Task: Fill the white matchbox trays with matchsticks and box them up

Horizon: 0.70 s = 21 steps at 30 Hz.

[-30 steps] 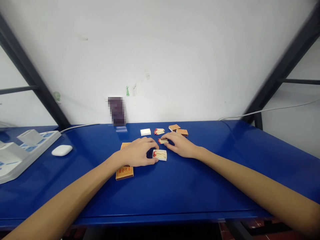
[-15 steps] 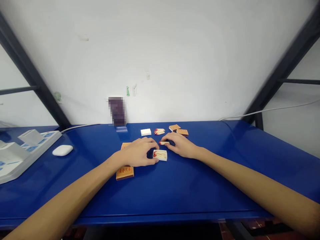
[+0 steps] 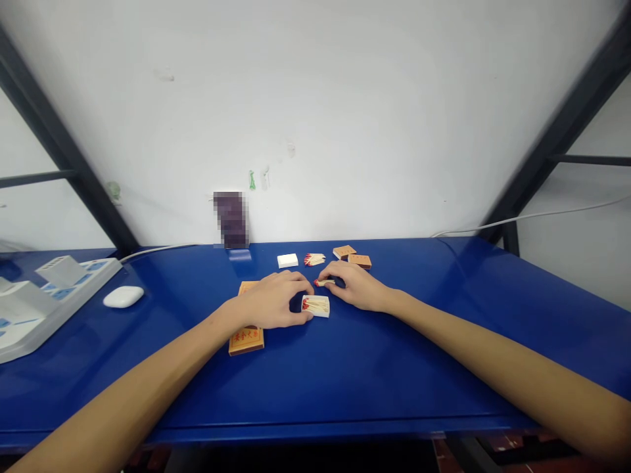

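My left hand [image 3: 271,301] grips the left side of a small white matchbox tray [image 3: 316,305] filled with red-tipped matches, resting on the blue table [image 3: 345,368]. Just behind the tray, my right hand [image 3: 352,286] pinches a few matches [image 3: 323,282] between thumb and fingers. A flat orange matchbox pack [image 3: 246,339] lies partly under my left wrist. Farther back lie an empty white tray [image 3: 287,260], a loose heap of matches [image 3: 314,259] and two orange matchbox sleeves [image 3: 353,256].
A white earbud case [image 3: 123,296] and a grey-white power strip [image 3: 44,295] with its cable sit at the left. A blurred dark object [image 3: 229,220] leans on the white wall. Black shelf struts rise at both sides.
My right hand has lifted the pinched matches slightly and drawn them closer to the tray. My left hand has stayed on the tray.
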Available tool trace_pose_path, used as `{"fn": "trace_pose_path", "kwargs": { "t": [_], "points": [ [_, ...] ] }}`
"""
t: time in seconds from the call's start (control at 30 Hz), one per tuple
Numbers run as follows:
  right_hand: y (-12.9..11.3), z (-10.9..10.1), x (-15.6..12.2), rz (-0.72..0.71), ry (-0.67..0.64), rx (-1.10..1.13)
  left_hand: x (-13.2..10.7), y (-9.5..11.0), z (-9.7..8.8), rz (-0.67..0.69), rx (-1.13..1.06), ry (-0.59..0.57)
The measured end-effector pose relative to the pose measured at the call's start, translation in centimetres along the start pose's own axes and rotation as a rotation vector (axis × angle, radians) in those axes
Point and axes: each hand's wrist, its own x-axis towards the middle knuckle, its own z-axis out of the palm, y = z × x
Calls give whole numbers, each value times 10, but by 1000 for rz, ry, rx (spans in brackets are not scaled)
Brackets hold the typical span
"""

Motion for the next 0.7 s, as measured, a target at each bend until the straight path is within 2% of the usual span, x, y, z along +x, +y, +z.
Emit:
{"fn": "trace_pose_path", "kwargs": {
  "t": [0.3, 0.7],
  "points": [
    [0, 1, 0, 15, -16, -45, 0, 1, 0, -8, 2, 4],
    [-6, -5, 2, 203, -66, 219, 0, -1, 1, 1, 16, 6]
  ]
}}
